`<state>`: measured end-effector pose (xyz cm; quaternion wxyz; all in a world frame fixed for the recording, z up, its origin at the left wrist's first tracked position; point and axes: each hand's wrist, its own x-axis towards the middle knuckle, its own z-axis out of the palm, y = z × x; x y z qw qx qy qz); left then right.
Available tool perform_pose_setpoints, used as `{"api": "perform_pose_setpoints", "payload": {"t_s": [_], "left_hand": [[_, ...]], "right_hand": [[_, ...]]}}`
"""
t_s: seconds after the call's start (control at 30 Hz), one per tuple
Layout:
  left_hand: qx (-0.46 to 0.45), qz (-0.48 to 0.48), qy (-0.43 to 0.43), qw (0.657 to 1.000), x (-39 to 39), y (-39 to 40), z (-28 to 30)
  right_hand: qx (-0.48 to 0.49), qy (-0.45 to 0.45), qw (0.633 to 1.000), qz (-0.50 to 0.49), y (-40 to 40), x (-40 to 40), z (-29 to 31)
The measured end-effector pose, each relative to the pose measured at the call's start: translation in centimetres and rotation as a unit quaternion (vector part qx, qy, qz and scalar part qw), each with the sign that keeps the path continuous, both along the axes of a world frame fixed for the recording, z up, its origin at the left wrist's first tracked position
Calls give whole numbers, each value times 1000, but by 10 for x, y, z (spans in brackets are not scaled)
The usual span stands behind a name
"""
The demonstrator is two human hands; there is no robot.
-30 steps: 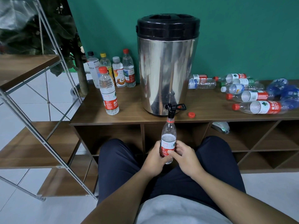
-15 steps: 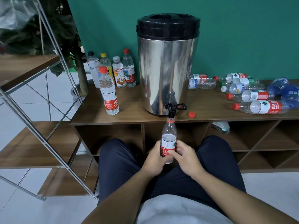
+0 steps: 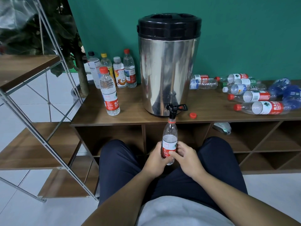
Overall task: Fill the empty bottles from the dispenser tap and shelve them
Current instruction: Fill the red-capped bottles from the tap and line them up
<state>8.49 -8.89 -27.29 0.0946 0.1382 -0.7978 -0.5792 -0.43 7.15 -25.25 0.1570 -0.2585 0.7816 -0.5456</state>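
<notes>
A steel dispenser [image 3: 167,70] with a black lid stands on the wooden cabinet top [image 3: 133,115]. Its black tap [image 3: 173,110] juts over the front edge. Directly under the tap I hold a clear bottle [image 3: 169,136] with a red label upright, its open mouth touching the spout. Water stands at about label height inside. My left hand [image 3: 156,160] and my right hand [image 3: 185,159] both wrap its lower part. The bottle's red cap [image 3: 193,115] lies on the cabinet top beside the tap.
A filled red-capped bottle [image 3: 109,93] stands left of the dispenser, with several capped bottles [image 3: 119,72] behind it. Several empty bottles [image 3: 254,98] lie on the right. A metal-framed wooden shelf [image 3: 24,144] stands at the left. Open cubbies [image 3: 260,139] sit below.
The water level in the held bottle has risen slightly. Both hands and the bottle stay where they were.
</notes>
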Motion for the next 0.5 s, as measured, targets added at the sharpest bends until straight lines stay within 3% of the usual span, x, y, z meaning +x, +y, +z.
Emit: {"api": "perform_pose_setpoints", "payload": {"t_s": [0.5], "left_hand": [[-2,2,2,1000,-1,0,-1]], "right_hand": [[-10,3,1000,1,0,1,0]]}}
